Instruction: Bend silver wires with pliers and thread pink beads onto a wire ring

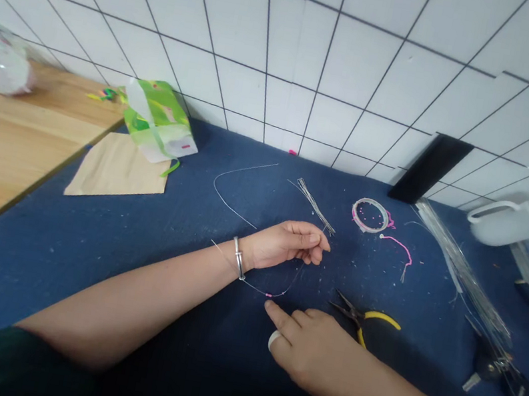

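Beaded wire (pixel 255 288) hangs in a slack bow from your left hand (pixel 290 241), low over the dark blue tabletop (pixel 98 251), its other end running back across your left forearm (pixel 162 292). Against so broad and dark a surface, thin wire would be easy to lose if you dropped it. Your left hand is closed, thumb and fingertips pinching one end; should that pinch slacken, the whole curve could spring loose. Your right hand (pixel 306 343) is half open, index finger stretched out, the others loosely curled, and seems to grip nothing; a careless push from that finger could tip the bow. Just beyond it lie the pliers (pixel 359 316), jaws slightly apart, near enough for your knuckles to knock. A loose curved wire (pixel 215 183) and a bundle of short wires (pixel 315 204) lie past your left hand and might tangle with yours if you sweep forward. Farther right, bumping the round dish (pixel 365 228) would likely scatter what it holds. Your bracelet (pixel 238 258) sits near where the wire crosses, so it could snag there. Smallest, the threaded pink beads (pixel 268 295) sit just beside your right fingertip, touching or not I cannot tell; a tilt could slide them toward the unpinched end.
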Demonstrator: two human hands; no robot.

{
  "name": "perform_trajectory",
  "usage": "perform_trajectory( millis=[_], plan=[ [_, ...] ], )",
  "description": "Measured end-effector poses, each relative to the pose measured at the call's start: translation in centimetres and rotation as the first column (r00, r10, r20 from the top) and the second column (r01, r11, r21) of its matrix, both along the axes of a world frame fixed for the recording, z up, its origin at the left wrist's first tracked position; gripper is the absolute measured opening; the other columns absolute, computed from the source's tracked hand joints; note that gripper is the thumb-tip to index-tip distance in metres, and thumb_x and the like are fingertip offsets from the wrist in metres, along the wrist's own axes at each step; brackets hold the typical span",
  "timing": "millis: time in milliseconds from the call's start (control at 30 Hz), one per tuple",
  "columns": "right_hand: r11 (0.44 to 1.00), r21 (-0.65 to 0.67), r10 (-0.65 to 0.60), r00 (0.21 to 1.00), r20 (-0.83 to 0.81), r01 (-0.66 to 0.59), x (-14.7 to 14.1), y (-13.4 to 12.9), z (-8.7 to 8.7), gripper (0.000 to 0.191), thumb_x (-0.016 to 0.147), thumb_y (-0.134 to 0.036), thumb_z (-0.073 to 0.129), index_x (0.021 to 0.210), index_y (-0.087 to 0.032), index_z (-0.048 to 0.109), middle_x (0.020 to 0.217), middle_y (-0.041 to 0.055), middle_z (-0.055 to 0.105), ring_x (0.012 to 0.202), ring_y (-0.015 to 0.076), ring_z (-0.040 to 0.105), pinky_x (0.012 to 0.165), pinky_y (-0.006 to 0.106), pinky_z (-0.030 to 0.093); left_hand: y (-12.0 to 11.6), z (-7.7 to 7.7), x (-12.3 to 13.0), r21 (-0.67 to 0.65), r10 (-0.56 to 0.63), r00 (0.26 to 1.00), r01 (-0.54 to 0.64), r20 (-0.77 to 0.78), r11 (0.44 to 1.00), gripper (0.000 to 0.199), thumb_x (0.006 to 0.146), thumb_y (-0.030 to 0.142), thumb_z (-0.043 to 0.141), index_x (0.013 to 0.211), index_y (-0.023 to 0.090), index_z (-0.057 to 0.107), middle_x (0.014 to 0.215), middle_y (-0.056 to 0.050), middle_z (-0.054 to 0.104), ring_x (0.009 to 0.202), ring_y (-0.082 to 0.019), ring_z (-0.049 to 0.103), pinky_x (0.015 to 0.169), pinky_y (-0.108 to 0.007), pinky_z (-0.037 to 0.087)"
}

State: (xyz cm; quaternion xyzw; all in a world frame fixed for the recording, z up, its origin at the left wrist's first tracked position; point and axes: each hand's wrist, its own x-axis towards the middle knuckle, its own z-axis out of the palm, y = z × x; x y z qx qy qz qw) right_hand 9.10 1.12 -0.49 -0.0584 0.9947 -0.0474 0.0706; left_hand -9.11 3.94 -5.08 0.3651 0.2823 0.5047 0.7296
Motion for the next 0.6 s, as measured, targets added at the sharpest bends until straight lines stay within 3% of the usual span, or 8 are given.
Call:
perform_trajectory(
  millis=[367, 500, 600],
  plan=[
    [1.0, 0.02, 0.012, 0.999, -0.037, -0.011, 0.1, 0.0, 0.0, 0.015, 0.083, -0.015, 0.042, 0.093, -0.014, 0.054, 0.121, 0.0173, 0.052, 0.075, 0.0193, 0.055, 0.059, 0.032, 0.038, 0.0, 0.2, -0.1, -0.012, -0.002, 1.0, 0.002, -0.009, 1.0, 0.02, 0.082, 0.029, 0.054, 0.089, 0.013, 0.062, 0.075, -0.005, 0.061, 0.071, -0.012, 0.057, 0.067, -0.025, 0.039],
    [0.998, -0.015, -0.055, 0.998, -0.038, 0.055, 0.9, 1.1, 1.7, 0.011, 0.083, -0.015, 0.044, 0.082, -0.018, 0.054, 0.08, 0.0054, 0.062, 0.065, 0.016, 0.051, 0.058, 0.029, 0.033, -0.2, 0.4, 0.2, -0.028, 0.0, 1.0, -0.001, -0.025, 1.0, 0.019, 0.083, 0.028, 0.053, 0.089, 0.012, 0.061, 0.072, -0.004, 0.059, 0.065, -0.011, 0.055, 0.065, -0.025, 0.04],
    [0.964, 0.006, -0.263, 0.962, -0.077, 0.264, 2.0, 3.8, 3.4, 0.016, 0.085, -0.02, 0.042, 0.076, -0.02, 0.055, 0.064, 0.0004, 0.057, 0.06, 0.0139, 0.048, 0.056, 0.027, 0.029, -0.5, 0.7, 0.8, -0.046, 0.024, 0.999, -0.026, -0.042, 0.999, 0.019, 0.083, 0.029, 0.052, 0.089, 0.013, 0.061, 0.07, -0.002, 0.056, 0.061, -0.009, 0.052, 0.06, -0.024, 0.039]
  ],
)
